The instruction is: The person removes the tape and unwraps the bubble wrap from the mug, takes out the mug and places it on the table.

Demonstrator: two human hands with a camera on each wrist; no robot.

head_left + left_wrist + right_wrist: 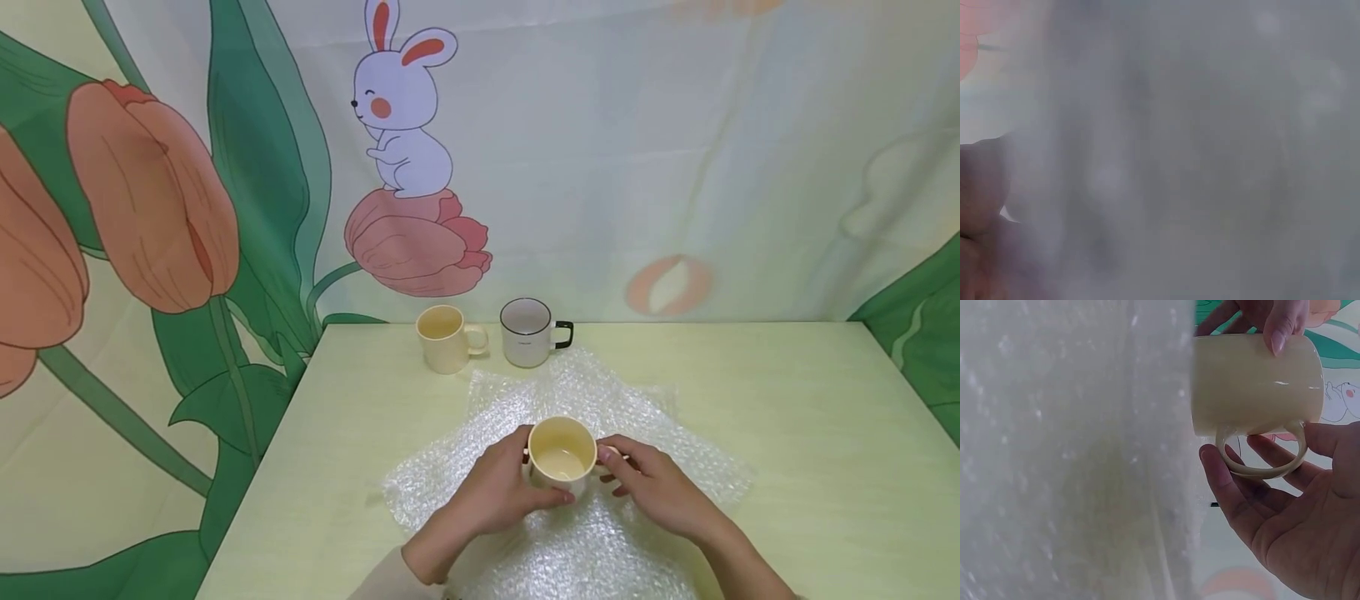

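A pale yellow mug (561, 467) is held upright over the bubble wrap (592, 558), its open top facing up. My left hand (498, 483) grips its left side, thumb across the front. With thumb and fingers my right hand (648, 483) holds the handle; the right wrist view shows the handle (1266, 470) between them. In that view the left hand (1275, 315) lies against the mug's far side. Blurred bubble wrap (1210, 150) fills most of the left wrist view, leaving part of a hand (982, 187) at the left edge.
At the back of the table (795, 417) stand a second yellow mug (444, 340) and a white mug (527, 337) with a black rim and handle. A printed cloth backdrop (570, 167) rises behind the table's far edge.
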